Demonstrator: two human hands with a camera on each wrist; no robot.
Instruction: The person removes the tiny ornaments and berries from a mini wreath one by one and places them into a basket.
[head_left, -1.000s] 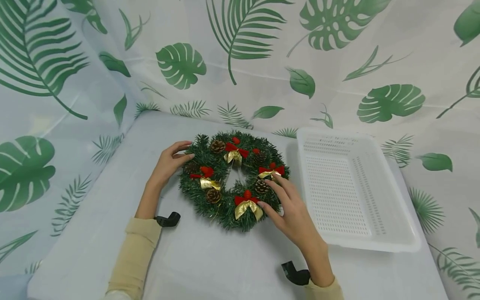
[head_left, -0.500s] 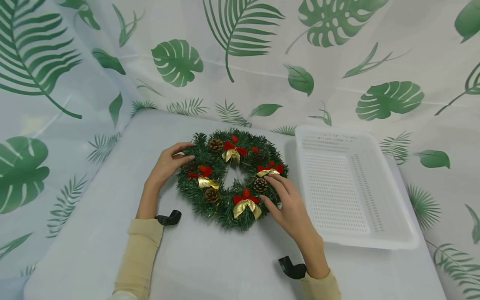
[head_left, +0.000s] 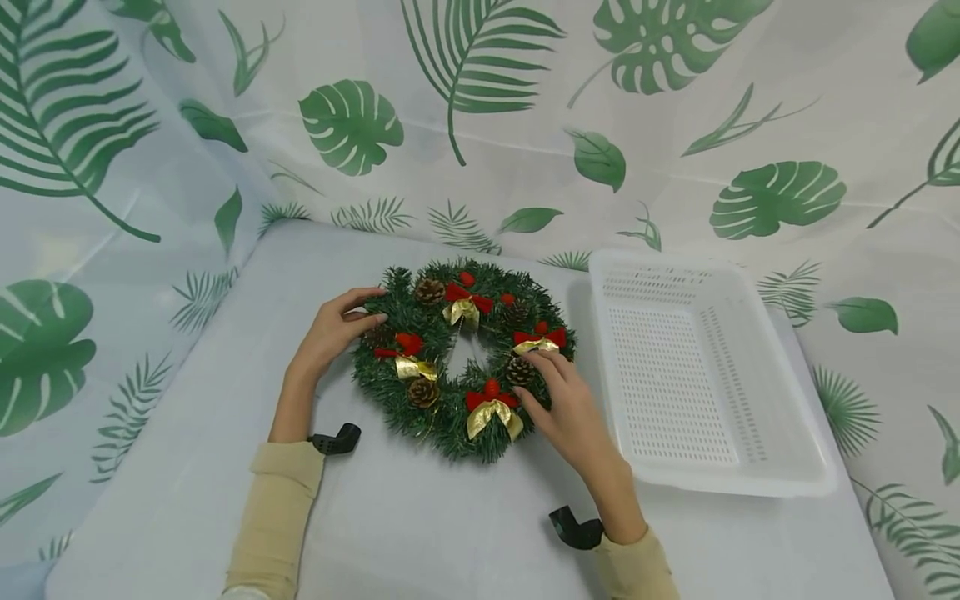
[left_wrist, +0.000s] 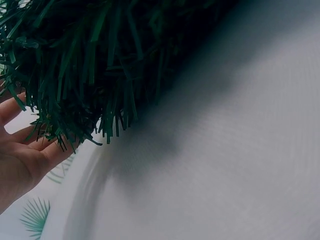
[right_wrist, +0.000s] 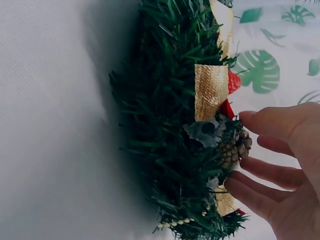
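A green tinsel wreath (head_left: 390, 396) lies on the white table, dressed with red-and-gold bows, red berries and pinecones. At its left edge, my left hand (head_left: 330, 329) rests thumb and fingertips on the greenery; in the left wrist view, strands of the wreath (left_wrist: 95, 65) partly cover the fingertips. My right hand (head_left: 566, 408) is at the wreath's right side, its spread fingers around a pinecone (head_left: 519, 371). The right wrist view shows fingertips right beside that pinecone (right_wrist: 235, 150), with the thumb near the red part of a gold bow (right_wrist: 210, 92).
A white perforated plastic basket (head_left: 795, 450) stands to the right of the wreath. Behind the table hangs a white cloth (head_left: 517, 142) printed with green leaves. A small black device (head_left: 576, 529) sits at my right wrist, and another device (head_left: 336, 439) at my left.
My right thumb has shifted from the front bow's edge up toward the pinecone, and the right forearm has swung slightly left. My left hand stays at the wreath's edge; the view has shifted a little.
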